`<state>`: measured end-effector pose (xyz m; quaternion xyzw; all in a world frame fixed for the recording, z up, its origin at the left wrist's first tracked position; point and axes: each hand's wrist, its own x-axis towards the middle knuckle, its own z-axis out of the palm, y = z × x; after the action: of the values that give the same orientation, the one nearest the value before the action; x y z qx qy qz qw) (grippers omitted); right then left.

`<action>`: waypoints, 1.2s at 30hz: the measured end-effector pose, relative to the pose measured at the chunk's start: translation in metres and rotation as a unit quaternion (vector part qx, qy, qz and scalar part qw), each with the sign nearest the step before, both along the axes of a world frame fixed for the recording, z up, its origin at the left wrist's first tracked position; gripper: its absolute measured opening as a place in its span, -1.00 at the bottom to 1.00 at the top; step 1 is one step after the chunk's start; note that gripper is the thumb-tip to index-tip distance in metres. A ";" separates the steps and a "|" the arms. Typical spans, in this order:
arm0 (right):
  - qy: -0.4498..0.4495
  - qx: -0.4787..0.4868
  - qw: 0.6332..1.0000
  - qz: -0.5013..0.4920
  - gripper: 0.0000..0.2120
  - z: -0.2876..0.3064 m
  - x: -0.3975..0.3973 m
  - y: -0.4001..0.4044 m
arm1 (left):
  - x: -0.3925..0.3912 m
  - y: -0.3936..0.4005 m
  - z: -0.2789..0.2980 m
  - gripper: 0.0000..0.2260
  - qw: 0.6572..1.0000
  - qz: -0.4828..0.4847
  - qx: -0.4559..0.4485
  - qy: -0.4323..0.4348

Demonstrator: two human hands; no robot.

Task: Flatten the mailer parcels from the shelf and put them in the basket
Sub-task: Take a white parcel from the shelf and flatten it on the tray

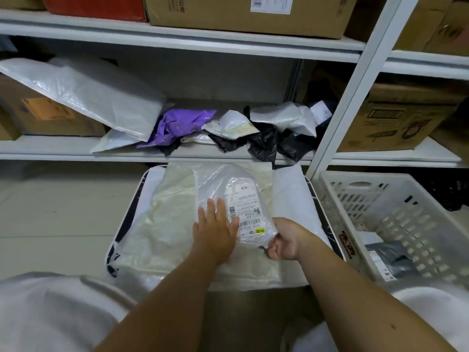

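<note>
My left hand (215, 229) lies spread flat on the clear labelled mailer (236, 201) to press its air out, while my right hand (285, 240) pinches its near corner so it can't slide; the basket (396, 214) waits just right.

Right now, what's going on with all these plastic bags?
A person is smoothing a clear mailer parcel flat on a stack of white mailers. The left hand presses it with straight fingers while the right hand grips its near corner. More crumpled mailers wait on the shelf; the white basket stands at the right.
</note>
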<state>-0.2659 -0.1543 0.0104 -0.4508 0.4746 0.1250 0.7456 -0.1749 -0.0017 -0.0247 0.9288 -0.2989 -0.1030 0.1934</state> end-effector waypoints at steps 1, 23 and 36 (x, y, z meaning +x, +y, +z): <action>-0.012 0.014 1.000 0.021 -0.87 0.000 0.002 -0.002 | 0.000 0.000 -0.001 -0.39 1.000 0.009 -0.002 0.012; 0.014 -0.763 0.581 0.284 -0.49 -0.031 -0.006 0.025 | -0.019 -0.021 -0.006 -0.42 0.982 -0.054 0.050 -0.176; 0.071 -0.765 0.589 0.253 -0.63 -0.067 -0.004 0.018 | -0.003 -0.036 0.005 -0.63 0.975 -0.090 0.098 -0.180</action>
<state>-0.2698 -0.1358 -0.0561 -0.9464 0.3143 -0.0687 0.0286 -0.1776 -0.0380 -0.0198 0.9159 -0.3994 0.0200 0.0344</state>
